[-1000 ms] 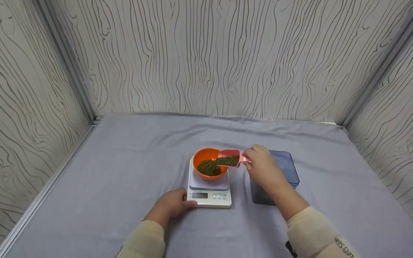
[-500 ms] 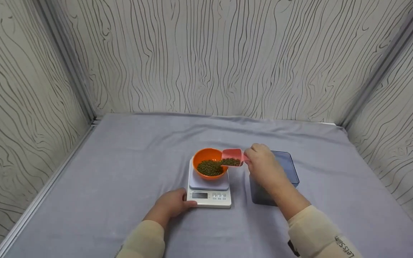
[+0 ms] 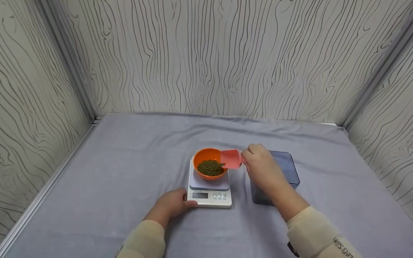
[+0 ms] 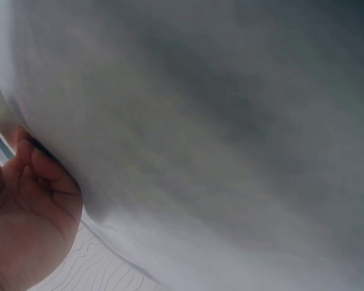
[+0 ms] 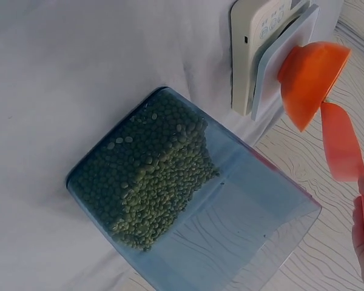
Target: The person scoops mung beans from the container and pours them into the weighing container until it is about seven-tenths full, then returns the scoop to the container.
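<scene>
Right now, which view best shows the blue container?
Right wrist: the blue container is close up, green beans visible inside. Head: the right hand and forearm partly cover it. Left wrist: doesn't show it.

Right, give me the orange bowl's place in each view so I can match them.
Head: the orange bowl is near centre, below mid-height, on the scale.
Left wrist: not in it.
Right wrist: upper right, side-on; the orange bowl again on the scale.
Landmark shared by head and right wrist: the pink scoop at its rim.
</scene>
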`<action>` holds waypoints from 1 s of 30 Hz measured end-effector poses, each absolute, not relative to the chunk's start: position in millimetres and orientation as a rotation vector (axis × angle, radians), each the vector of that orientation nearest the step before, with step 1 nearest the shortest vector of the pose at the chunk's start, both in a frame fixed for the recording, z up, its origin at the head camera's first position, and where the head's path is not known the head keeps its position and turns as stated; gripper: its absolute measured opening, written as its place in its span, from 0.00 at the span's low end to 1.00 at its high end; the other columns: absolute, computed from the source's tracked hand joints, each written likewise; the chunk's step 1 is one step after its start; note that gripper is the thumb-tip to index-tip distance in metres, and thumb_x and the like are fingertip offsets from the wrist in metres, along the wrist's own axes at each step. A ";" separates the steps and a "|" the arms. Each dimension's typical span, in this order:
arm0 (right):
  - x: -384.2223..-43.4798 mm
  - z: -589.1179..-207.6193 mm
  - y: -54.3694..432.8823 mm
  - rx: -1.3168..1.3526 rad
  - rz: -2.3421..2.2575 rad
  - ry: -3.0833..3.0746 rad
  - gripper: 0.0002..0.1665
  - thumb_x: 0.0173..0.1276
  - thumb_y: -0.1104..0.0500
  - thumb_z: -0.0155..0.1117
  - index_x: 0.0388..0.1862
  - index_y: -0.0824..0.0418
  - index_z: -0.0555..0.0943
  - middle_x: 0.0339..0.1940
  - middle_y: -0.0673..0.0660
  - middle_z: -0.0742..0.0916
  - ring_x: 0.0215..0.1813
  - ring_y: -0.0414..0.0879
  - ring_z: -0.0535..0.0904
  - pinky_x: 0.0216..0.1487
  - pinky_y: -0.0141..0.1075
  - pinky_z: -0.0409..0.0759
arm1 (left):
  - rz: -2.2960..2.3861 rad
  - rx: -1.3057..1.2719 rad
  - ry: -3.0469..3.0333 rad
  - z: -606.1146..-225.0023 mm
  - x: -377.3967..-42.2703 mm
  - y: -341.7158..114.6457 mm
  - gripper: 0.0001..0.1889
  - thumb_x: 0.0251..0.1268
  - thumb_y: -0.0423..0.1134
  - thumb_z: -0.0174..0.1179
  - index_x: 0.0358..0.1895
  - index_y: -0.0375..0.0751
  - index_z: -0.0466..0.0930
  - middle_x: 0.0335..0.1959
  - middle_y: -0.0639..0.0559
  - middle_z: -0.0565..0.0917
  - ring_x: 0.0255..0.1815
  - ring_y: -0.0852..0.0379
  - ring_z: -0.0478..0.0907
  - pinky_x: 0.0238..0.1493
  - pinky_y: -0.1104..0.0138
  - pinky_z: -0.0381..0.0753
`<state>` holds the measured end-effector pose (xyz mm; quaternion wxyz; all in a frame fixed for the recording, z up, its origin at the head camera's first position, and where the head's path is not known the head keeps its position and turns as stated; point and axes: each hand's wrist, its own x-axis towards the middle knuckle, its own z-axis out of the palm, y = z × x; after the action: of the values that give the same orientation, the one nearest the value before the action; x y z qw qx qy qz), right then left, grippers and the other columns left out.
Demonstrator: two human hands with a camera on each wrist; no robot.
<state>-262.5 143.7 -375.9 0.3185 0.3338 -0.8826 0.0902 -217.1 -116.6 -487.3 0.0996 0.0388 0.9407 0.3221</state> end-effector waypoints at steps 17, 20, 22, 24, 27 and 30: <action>-263.1 -376.7 145.0 0.895 0.250 -2.316 0.06 0.51 0.71 0.64 0.24 0.63 0.77 0.23 0.54 0.73 0.29 0.52 0.70 0.33 0.42 0.70 | 0.960 0.126 2.800 -488.0 -217.2 -116.6 0.19 0.49 0.57 0.64 0.28 0.46 0.70 0.22 0.53 0.73 0.26 0.55 0.67 0.31 0.61 0.67; -263.3 -377.3 145.9 0.892 0.272 -2.329 0.05 0.52 0.70 0.64 0.24 0.63 0.77 0.23 0.54 0.73 0.29 0.52 0.70 0.33 0.42 0.70 | 0.967 0.113 2.787 -487.2 -216.6 -116.4 0.20 0.49 0.57 0.63 0.28 0.46 0.71 0.22 0.53 0.73 0.26 0.55 0.67 0.31 0.61 0.67; -263.7 -377.8 146.7 0.890 0.289 -2.331 0.06 0.52 0.69 0.65 0.24 0.63 0.77 0.24 0.54 0.73 0.30 0.51 0.70 0.34 0.42 0.70 | 0.969 0.109 2.784 -486.5 -216.3 -116.2 0.20 0.49 0.57 0.63 0.28 0.45 0.70 0.23 0.53 0.72 0.26 0.55 0.67 0.31 0.61 0.67; -264.1 -378.4 147.6 0.883 0.304 -2.333 0.06 0.52 0.69 0.66 0.24 0.63 0.77 0.24 0.54 0.73 0.30 0.51 0.70 0.35 0.42 0.70 | 0.969 0.110 2.784 -486.0 -216.0 -116.3 0.20 0.49 0.57 0.63 0.28 0.45 0.70 0.22 0.53 0.72 0.26 0.55 0.67 0.31 0.61 0.67; -264.2 -378.8 148.8 0.871 0.328 -2.339 0.06 0.52 0.69 0.67 0.24 0.63 0.77 0.24 0.54 0.73 0.30 0.50 0.70 0.35 0.42 0.70 | 0.972 0.107 2.782 -486.0 -216.1 -116.3 0.20 0.49 0.57 0.63 0.28 0.45 0.70 0.22 0.53 0.73 0.26 0.55 0.67 0.31 0.61 0.67; -263.6 -378.3 150.4 0.847 0.365 -2.365 0.06 0.52 0.69 0.67 0.26 0.63 0.77 0.24 0.54 0.73 0.31 0.51 0.70 0.36 0.41 0.70 | 0.969 0.104 2.783 -487.4 -216.8 -116.3 0.20 0.49 0.57 0.63 0.28 0.46 0.71 0.22 0.53 0.73 0.26 0.55 0.67 0.31 0.62 0.67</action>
<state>-263.6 150.4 -378.3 0.2971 0.3186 -0.8896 0.1374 -216.8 -116.3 -487.4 0.0963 0.0351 0.9394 0.3271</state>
